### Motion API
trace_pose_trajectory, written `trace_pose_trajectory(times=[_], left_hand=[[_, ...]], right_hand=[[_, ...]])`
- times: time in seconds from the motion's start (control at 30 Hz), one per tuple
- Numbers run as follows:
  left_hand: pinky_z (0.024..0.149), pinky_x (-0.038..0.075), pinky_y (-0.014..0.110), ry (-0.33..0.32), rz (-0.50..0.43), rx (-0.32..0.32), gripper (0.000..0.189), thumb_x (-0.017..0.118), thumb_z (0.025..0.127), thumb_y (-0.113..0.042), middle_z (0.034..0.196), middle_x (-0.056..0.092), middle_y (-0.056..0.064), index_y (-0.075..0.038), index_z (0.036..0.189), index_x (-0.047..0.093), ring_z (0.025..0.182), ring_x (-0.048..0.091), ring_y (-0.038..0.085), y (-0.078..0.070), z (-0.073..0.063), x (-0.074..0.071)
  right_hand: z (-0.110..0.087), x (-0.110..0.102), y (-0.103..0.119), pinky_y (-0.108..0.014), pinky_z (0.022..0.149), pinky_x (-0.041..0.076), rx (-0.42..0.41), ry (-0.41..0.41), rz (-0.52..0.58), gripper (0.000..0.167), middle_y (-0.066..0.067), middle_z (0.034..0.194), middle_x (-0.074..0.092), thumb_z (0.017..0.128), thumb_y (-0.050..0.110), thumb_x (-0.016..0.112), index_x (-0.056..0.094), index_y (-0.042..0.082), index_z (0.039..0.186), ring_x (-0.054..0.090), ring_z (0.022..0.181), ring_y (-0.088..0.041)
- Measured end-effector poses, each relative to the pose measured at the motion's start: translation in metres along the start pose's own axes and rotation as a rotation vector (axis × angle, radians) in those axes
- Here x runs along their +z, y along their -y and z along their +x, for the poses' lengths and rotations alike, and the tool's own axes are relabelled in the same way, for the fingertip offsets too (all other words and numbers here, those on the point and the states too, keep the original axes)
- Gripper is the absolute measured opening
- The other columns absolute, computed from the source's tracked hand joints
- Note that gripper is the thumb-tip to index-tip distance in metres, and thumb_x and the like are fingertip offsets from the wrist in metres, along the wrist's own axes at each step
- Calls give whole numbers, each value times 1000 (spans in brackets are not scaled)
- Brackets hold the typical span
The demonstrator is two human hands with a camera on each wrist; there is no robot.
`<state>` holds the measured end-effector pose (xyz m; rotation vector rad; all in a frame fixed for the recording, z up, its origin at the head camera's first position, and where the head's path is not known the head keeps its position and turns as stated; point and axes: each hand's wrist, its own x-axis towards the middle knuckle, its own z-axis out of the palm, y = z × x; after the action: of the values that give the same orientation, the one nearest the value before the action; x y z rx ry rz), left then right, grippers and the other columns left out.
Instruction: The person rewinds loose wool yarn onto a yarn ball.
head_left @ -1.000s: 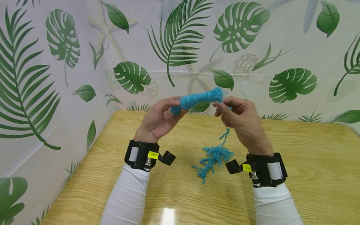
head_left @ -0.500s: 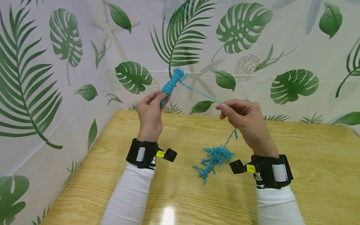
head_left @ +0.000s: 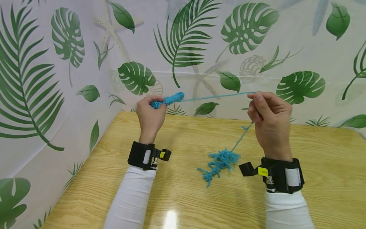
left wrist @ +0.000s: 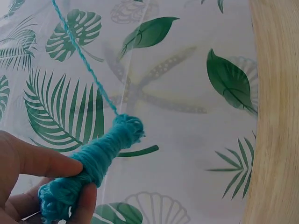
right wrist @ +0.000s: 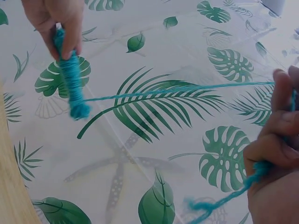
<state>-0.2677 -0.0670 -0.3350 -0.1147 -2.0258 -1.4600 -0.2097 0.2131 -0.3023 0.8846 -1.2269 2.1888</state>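
My left hand [head_left: 151, 116] grips one end of a wound bundle of blue yarn [head_left: 172, 99], raised above the far part of the table. In the left wrist view the bundle [left wrist: 105, 154] shows tight wraps round its middle and loops at its free end. From that end a strand [head_left: 217, 96] runs taut to my right hand [head_left: 270, 117], which pinches it between thumb and forefinger. Below the right hand the strand passes out of the curled fingers and slopes down to a loose tangle of blue yarn [head_left: 224, 160] on the table.
The wooden table [head_left: 194, 200] spans the lower view. Behind and to the left hangs a white cloth [head_left: 200, 76] printed with green leaves, starfish and shells. Each wrist wears a black band [head_left: 283, 175] with a small camera mount.
The bundle has swung from beside the right hand out to the left. My right hand has moved right and up, drawing out a strand between the hands. The tangle has stayed nearly in place.
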Motion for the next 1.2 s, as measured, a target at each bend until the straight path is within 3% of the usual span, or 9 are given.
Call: trace_pose_trajectory(times=[0.17,0.33,0.5,0.63,0.77,0.9,1.03,1.1,1.2], left_hand=[[51,30,30,193,192,-66,18,61,87,7,78,65,15,2,96,76,54,42,21,2,0,-9],[58,36,33,374,297,-163,18,61,87,7,100,66,16,0,97,75,68,48,26,1,1,-14],[66,40,35,590,287,-219,15,64,90,1,114,64,18,0,97,76,80,50,28,-3,3,-21],[74,51,36,876,196,-232,15,64,92,-4,113,66,14,1,97,77,87,58,26,-6,6,-28],[78,55,39,1206,-44,-157,14,61,90,0,100,68,14,1,93,75,85,62,27,-8,8,-31],[72,51,34,1368,-431,-47,17,59,82,6,93,67,15,-2,87,73,86,57,29,-11,9,-35],[72,48,30,1355,-832,30,18,61,84,3,93,67,9,-9,89,73,90,56,27,-9,9,-35],[73,48,27,1287,-1021,-6,11,67,88,-2,95,67,7,-9,92,74,90,55,24,-10,8,-31],[78,52,22,1097,-1287,-155,10,77,89,-8,100,64,9,-3,97,73,90,57,20,-15,5,-23]], right_hand=[[2,-1,2,-23,47,25,-111,-167,59,26,-16,65,56,98,-2,65,60,-28,103,31,50,-17],[7,-8,9,-21,42,27,-173,-362,111,25,-19,64,59,103,0,56,61,-23,112,39,42,-17],[11,-18,17,-22,40,35,-207,-512,111,26,-28,90,69,106,2,48,63,-17,117,56,46,-26],[14,-24,19,-28,51,52,-223,-548,84,24,-31,109,68,105,0,50,61,-19,114,68,67,-34],[15,-28,18,-36,69,58,-225,-548,38,23,-32,115,66,102,-2,55,61,-22,110,68,86,-38],[14,-31,13,-37,82,54,-186,-540,-114,22,-28,116,68,99,0,61,64,-21,106,66,101,-36],[11,-32,6,-31,95,48,-52,-470,-448,20,-18,116,71,101,6,62,69,-13,102,64,115,-27],[8,-32,3,-29,99,46,38,-371,-665,23,-15,119,71,104,10,59,70,-11,105,61,120,-23],[3,-29,0,-30,99,44,168,-155,-941,27,-13,123,70,108,14,53,69,-8,110,61,118,-22]])
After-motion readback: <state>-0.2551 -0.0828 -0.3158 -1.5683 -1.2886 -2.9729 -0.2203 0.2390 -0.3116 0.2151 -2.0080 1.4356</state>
